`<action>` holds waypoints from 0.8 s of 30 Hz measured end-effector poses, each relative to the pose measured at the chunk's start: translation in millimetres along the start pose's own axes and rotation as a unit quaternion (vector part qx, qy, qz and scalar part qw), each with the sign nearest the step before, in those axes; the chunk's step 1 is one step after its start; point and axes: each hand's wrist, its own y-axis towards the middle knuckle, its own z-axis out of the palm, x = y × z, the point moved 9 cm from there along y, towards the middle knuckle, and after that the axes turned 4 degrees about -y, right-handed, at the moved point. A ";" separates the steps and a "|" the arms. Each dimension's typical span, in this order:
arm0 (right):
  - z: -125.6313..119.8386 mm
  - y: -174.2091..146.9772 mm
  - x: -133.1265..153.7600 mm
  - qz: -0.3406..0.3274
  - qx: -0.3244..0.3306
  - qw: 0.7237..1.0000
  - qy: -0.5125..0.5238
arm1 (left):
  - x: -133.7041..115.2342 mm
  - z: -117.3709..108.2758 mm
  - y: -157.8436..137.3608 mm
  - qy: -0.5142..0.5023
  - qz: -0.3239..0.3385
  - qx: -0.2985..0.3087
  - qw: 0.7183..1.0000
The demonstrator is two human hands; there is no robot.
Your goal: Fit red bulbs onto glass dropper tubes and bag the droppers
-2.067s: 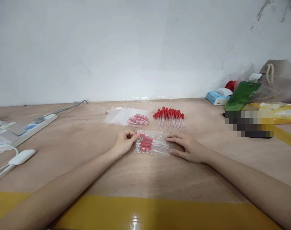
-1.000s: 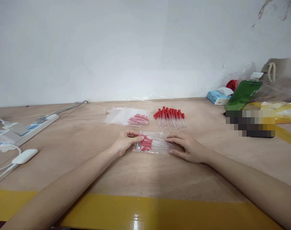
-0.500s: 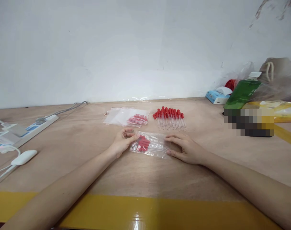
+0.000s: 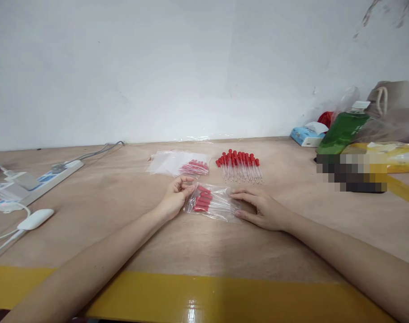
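Note:
A clear plastic bag (image 4: 221,215) lies flat on the table between my hands. Inside it are several thin clear droppers with red bulbs (image 4: 204,197), bulbs toward the left. My left hand (image 4: 178,196) pinches the bag's left edge between thumb and fingers. At the other end, my right hand (image 4: 261,208) grips the bag's right edge, thumb below and fingers above. Just beyond lies a row of loose red-bulbed droppers (image 4: 240,166), tips toward me. To their left rests a stack of flat clear bags (image 4: 164,162), with a filled bag of red-bulbed droppers (image 4: 196,167) on its right part.
On the left are a white power strip (image 4: 39,186) with plugs and a white cable adapter (image 4: 36,219). At the right stand a blue tissue pack (image 4: 307,136), a tilted green bottle (image 4: 342,130) and plastic bags. Yellow tape (image 4: 157,291) covers the near table edge.
Inside the bag, the red bulbs have spread apart and now lie more evenly side by side. Both hands stay at the bag's ends. The view has shifted slightly.

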 end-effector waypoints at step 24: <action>7.6 -0.4 -2.1 0.006 0.041 0.999 -0.003 | -3.6 -4.7 -3.7 0.110 -0.084 0.012 0.990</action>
